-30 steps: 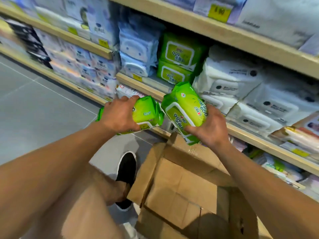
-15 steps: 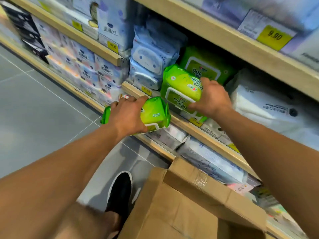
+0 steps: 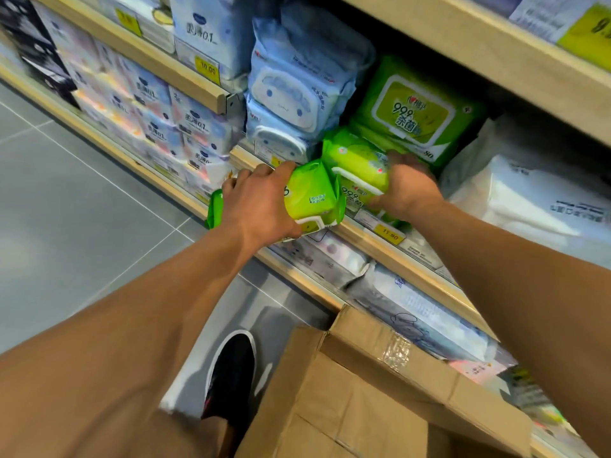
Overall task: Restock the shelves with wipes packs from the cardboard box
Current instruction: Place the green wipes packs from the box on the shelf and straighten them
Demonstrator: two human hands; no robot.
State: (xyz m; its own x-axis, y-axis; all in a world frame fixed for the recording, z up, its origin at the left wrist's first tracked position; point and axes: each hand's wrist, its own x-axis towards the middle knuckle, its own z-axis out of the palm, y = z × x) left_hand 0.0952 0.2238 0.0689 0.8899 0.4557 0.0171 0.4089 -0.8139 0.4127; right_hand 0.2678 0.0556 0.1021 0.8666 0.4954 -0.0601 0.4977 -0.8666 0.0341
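The left hand (image 3: 261, 201) was clenched over the top of a green wipes pack (image 3: 310, 198), holding it in the air just in front of the wooden edge of the middle shelf (image 3: 370, 234), with one end of the pack sticking out past the wrist on the left. The right hand (image 3: 405, 190) grasped a second green pack (image 3: 355, 163) from its right side, fingers wrapped over its far edge; this pack lay at the front of the shelf, below and in front of a matching green pack (image 3: 413, 110) that leaned face-out at the back of the same bay. The two held packs were touching or nearly so where their ends met. To the left of the green ones, pale blue wipes packs (image 3: 291, 94) were stacked in the same bay, and to the right sat a pile of white packs (image 3: 529, 200). A yellow price tag (image 3: 390, 232) was fixed to the shelf edge just under the right hand. The shelf below held more packs in clear and white wrapping, lying flat. The cardboard box (image 3: 380, 391) stood on the grey tiled floor (image 3: 66, 209) against the bottom of the shelving, beneath the right forearm; its flap with a strip of clear tape was folded up toward the shelves, and what lay inside could not be seen from this angle. A black shoe (image 3: 231, 375) rested on the floor just beside the box's left side.
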